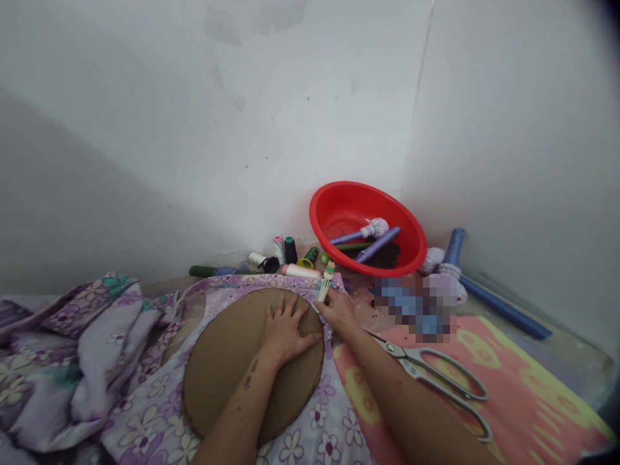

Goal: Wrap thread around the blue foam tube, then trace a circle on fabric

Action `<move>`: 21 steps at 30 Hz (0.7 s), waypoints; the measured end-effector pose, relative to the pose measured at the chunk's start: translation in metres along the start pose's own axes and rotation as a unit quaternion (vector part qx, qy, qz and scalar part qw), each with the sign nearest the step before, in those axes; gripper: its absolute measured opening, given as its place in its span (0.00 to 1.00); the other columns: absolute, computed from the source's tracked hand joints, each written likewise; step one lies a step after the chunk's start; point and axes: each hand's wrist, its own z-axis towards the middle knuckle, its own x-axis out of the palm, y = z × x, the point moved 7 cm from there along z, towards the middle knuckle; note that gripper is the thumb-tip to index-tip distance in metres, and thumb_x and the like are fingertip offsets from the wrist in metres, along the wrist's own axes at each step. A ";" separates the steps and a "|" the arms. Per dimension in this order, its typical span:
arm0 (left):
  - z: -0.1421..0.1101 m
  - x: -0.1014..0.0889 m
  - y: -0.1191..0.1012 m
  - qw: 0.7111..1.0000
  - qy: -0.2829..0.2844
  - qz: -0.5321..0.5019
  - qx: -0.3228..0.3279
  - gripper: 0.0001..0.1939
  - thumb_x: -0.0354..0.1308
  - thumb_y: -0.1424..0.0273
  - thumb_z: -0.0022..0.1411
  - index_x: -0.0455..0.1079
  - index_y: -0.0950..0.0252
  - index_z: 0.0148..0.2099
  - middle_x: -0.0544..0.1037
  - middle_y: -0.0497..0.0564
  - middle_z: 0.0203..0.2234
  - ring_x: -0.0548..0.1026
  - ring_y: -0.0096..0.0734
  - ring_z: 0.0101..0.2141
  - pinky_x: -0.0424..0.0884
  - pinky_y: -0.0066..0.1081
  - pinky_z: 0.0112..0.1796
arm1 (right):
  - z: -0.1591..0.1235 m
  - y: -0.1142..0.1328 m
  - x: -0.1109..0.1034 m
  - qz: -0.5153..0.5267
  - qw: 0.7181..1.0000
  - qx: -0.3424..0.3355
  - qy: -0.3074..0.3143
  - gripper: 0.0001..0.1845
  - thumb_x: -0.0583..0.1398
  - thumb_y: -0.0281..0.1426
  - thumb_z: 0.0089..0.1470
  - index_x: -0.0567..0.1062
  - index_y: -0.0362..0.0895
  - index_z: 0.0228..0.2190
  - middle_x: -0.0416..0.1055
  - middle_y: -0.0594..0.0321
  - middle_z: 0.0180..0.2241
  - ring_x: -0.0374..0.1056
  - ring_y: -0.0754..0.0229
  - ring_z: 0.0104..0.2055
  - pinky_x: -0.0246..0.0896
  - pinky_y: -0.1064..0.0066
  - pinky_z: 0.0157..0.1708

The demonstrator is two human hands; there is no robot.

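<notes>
A round brown cardboard disc (220, 361) lies flat on a purple-and-white flowered cloth (329, 420). My left hand (287, 332) rests on the disc's upper right part, palm down with fingers spread. Just beyond the disc's right edge, my right hand (339, 311) is closed around a chunky cream-coloured pen (325, 284) with slots near its top and a small figure on the end. The pen's upper end points up and away. Its lower tip is hidden by my fingers, so I cannot tell whether it touches the cloth.
Large scissors (411, 363) lie on a pink-and-yellow cloth (513, 374) beside my right forearm. A tilted red basin (317, 210) holds wrapped sticks. Several thread spools (289, 250) stand or lie along the wall. Bunched cloth (82, 374) is at left; a blue tube (506, 309) lies right.
</notes>
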 end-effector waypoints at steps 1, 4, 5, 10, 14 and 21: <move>0.000 0.000 0.000 1.000 -0.001 0.001 0.001 0.39 0.38 0.41 0.46 0.50 0.54 0.58 0.45 0.51 0.59 0.39 0.53 0.57 0.35 0.55 0.50 | 0.000 -0.001 0.000 0.006 1.000 0.004 -0.004 0.12 0.55 0.37 0.45 0.72 0.47 0.33 0.72 0.64 0.27 0.66 0.62 0.29 0.49 0.76 0.24; -0.001 0.000 0.000 1.000 -0.003 -0.003 0.001 0.40 0.38 0.40 0.46 0.50 0.54 0.58 0.46 0.51 0.59 0.39 0.52 0.57 0.35 0.55 0.51 | 0.000 -0.001 -0.001 0.023 0.999 0.012 -0.024 0.13 0.54 0.39 0.46 0.72 0.48 0.33 0.72 0.65 0.26 0.66 0.62 0.29 0.49 0.76 0.23; -0.001 0.000 0.000 1.000 -0.003 -0.005 -0.001 0.40 0.38 0.40 0.46 0.50 0.54 0.57 0.46 0.51 0.59 0.38 0.52 0.57 0.35 0.55 0.51 | 0.000 -0.001 -0.001 0.025 0.999 0.013 -0.028 0.13 0.53 0.40 0.47 0.72 0.49 0.33 0.72 0.66 0.26 0.66 0.62 0.29 0.49 0.76 0.23; -0.001 -0.001 0.001 1.000 0.003 -0.010 -0.003 0.40 0.39 0.40 0.45 0.50 0.54 0.58 0.46 0.51 0.59 0.38 0.52 0.57 0.36 0.55 0.51 | 0.002 0.002 0.002 0.014 1.000 0.014 -0.021 0.15 0.53 0.44 0.47 0.72 0.51 0.34 0.73 0.67 0.28 0.67 0.61 0.30 0.50 0.75 0.24; 0.000 -0.001 0.001 1.000 0.006 -0.006 -0.004 0.40 0.38 0.40 0.45 0.49 0.53 0.58 0.46 0.50 0.59 0.38 0.52 0.57 0.35 0.55 0.51 | 0.003 0.005 0.002 -0.032 0.999 0.014 -0.009 0.16 0.53 0.44 0.46 0.72 0.51 0.34 0.73 0.66 0.28 0.67 0.60 0.31 0.50 0.74 0.24; -0.001 -0.002 -0.001 1.000 0.007 -0.005 -0.001 0.40 0.38 0.40 0.46 0.49 0.53 0.58 0.46 0.51 0.59 0.38 0.52 0.57 0.36 0.55 0.51 | 0.004 0.009 0.001 -0.072 0.997 0.000 0.007 0.16 0.53 0.42 0.47 0.71 0.48 0.35 0.73 0.62 0.29 0.67 0.58 0.32 0.51 0.74 0.25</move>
